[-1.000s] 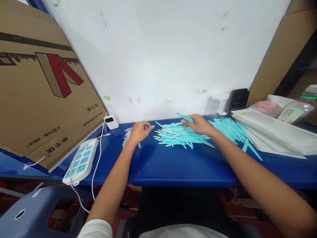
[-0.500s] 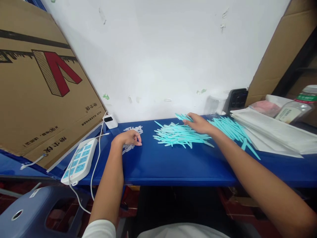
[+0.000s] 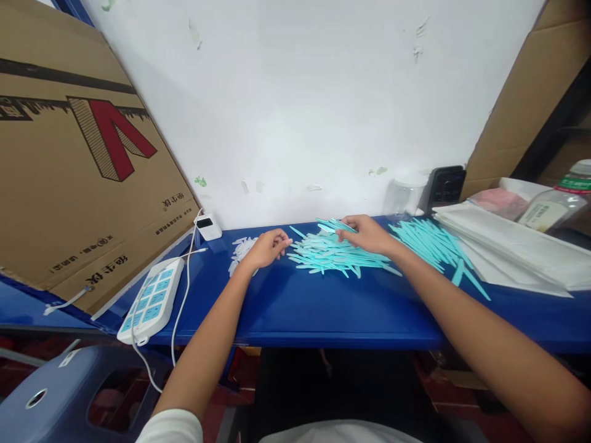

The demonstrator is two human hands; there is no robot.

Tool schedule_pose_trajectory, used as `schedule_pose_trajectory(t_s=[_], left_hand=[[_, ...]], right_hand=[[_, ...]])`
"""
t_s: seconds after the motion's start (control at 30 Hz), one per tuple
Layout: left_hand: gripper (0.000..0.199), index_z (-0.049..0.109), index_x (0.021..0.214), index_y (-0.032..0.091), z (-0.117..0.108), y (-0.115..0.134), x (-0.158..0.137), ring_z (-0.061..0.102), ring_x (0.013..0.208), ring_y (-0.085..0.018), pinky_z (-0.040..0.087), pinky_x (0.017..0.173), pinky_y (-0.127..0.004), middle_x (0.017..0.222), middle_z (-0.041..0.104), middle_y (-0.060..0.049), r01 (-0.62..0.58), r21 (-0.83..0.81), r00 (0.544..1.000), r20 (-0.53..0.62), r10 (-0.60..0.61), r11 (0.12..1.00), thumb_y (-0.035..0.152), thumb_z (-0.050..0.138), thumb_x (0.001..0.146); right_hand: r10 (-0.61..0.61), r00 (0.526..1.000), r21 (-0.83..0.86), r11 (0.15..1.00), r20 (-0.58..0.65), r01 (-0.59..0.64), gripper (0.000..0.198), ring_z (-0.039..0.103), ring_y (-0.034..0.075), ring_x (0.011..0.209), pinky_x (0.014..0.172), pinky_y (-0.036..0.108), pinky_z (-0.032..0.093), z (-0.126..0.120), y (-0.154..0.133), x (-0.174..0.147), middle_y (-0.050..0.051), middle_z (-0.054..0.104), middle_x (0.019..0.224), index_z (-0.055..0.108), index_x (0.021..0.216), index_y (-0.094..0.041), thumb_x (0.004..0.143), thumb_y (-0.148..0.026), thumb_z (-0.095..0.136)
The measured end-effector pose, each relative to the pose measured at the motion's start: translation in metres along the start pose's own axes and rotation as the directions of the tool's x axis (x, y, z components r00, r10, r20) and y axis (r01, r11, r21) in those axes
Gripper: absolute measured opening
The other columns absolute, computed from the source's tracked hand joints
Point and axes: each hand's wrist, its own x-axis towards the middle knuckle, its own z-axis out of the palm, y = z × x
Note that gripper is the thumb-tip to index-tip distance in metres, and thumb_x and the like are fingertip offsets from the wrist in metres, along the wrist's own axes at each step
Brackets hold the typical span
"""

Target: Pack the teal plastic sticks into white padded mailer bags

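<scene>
My left hand (image 3: pixel 270 247) is between a small pile of pale translucent pieces (image 3: pixel 240 249) and the left end of a pile of teal plastic sticks (image 3: pixel 335 252). Its thumb and finger are pinched together; anything between them is too small to make out. Above the back of the teal pile, my right hand (image 3: pixel 362 235) grips a few slim teal sticks (image 3: pixel 330 225) that point to the left. A second heap of teal sticks (image 3: pixel 431 243) lies to the right, beyond my right forearm.
White paper sheets (image 3: pixel 512 252), a clear bottle (image 3: pixel 554 200), a clear jar (image 3: pixel 404 195) and a dark phone-like device (image 3: pixel 446 187) stand at right. On the left are a power strip (image 3: pixel 152 301), a white gadget (image 3: pixel 209 226), cables and a large cardboard box (image 3: pixel 87 203).
My left hand has moved right, from over the pale pieces to the teal pile's left end. My right hand has shifted slightly left and down, with teal sticks still in it.
</scene>
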Motion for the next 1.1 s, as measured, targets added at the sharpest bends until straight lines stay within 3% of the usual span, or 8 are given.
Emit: schedule_pose_trajectory(t_s=[0.13,0.23,0.4,0.5,0.63,0.7,0.87,1.1], left_hand=[[0.045,0.065,0.112,0.015,0.009,0.001,0.006,0.062,0.060,-0.013,0.049,0.051,-0.023,0.086,0.070,-0.007,-0.049,-0.215,0.999,-0.026,0.045,0.975,0.057,0.063,0.093],[0.046,0.069,0.114,0.013,0.013,0.002,0.008,0.063,0.062,-0.012,0.050,0.052,-0.023,0.096,0.074,-0.011,-0.066,-0.269,0.996,-0.079,0.047,0.961,0.053,0.069,0.090],[0.043,0.079,0.108,0.013,0.017,0.008,0.007,0.063,0.062,-0.013,0.049,0.052,-0.022,0.079,0.075,-0.008,-0.087,-0.328,0.979,-0.202,0.020,0.941,0.048,0.080,0.083],[0.044,0.081,0.110,0.012,0.018,0.009,0.007,0.062,0.058,-0.013,0.049,0.053,-0.023,0.069,0.072,-0.006,-0.101,-0.367,0.974,-0.227,0.017,0.925,0.046,0.082,0.081],[0.042,0.082,0.106,0.012,0.021,0.010,0.008,0.065,0.061,-0.015,0.049,0.051,-0.023,0.072,0.075,-0.007,-0.114,-0.349,0.968,-0.249,0.025,0.930,0.043,0.085,0.078],[0.040,0.082,0.102,0.012,0.022,0.011,0.008,0.067,0.062,-0.016,0.049,0.051,-0.022,0.074,0.076,-0.008,-0.113,-0.338,0.967,-0.254,0.025,0.934,0.042,0.086,0.077],[0.035,0.081,0.096,0.013,0.022,0.014,0.007,0.068,0.062,-0.015,0.048,0.048,-0.020,0.078,0.077,-0.008,-0.130,-0.352,0.963,-0.268,0.033,0.927,0.041,0.087,0.077],[0.033,0.082,0.093,0.013,0.022,0.016,0.007,0.067,0.058,-0.015,0.049,0.048,-0.021,0.065,0.073,-0.006,-0.149,-0.338,0.951,-0.305,0.041,0.929,0.040,0.088,0.075]], right_hand=[[-0.036,0.998,0.023,0.999,0.048,0.035,0.028,0.055,0.015,0.059,0.059,0.028,0.041,0.002,-0.004,-0.001,0.000,0.060,0.060,0.071,0.086,-0.017,0.086,-0.045,0.066],[-0.043,0.995,0.057,0.998,0.093,0.038,0.033,0.055,0.015,0.057,0.059,0.028,0.040,0.001,-0.005,-0.002,-0.001,0.058,0.056,0.072,0.088,-0.016,0.089,-0.049,0.065],[-0.043,0.986,0.129,0.991,0.162,0.022,0.040,0.048,0.010,0.050,0.053,0.028,0.037,0.002,-0.006,-0.004,0.005,0.071,0.077,0.069,0.092,-0.015,0.088,-0.055,0.067],[-0.026,0.978,0.162,0.987,0.206,-0.008,0.042,0.045,0.010,0.047,0.050,0.027,0.033,0.004,-0.009,-0.006,0.001,0.065,0.064,0.069,0.090,-0.015,0.086,-0.057,0.069],[0.001,0.969,0.210,0.976,0.247,-0.054,0.041,0.039,0.009,0.044,0.047,0.026,0.028,0.007,-0.014,-0.008,-0.004,0.056,0.052,0.068,0.090,-0.015,0.085,-0.056,0.070],[0.008,0.967,0.210,0.976,0.253,-0.064,0.041,0.039,0.008,0.043,0.046,0.026,0.028,0.007,-0.013,-0.008,-0.002,0.062,0.058,0.067,0.091,-0.015,0.085,-0.055,0.071],[-0.018,0.962,0.273,0.960,0.271,-0.059,0.039,0.044,0.006,0.045,0.045,0.026,0.032,0.007,-0.009,-0.007,0.009,0.077,0.096,0.065,0.094,-0.016,0.085,-0.053,0.072],[-0.028,0.955,0.291,0.955,0.297,-0.063,0.035,0.042,0.006,0.045,0.045,0.024,0.031,0.007,-0.008,-0.007,0.008,0.077,0.096,0.066,0.095,-0.016,0.088,-0.051,0.071]])
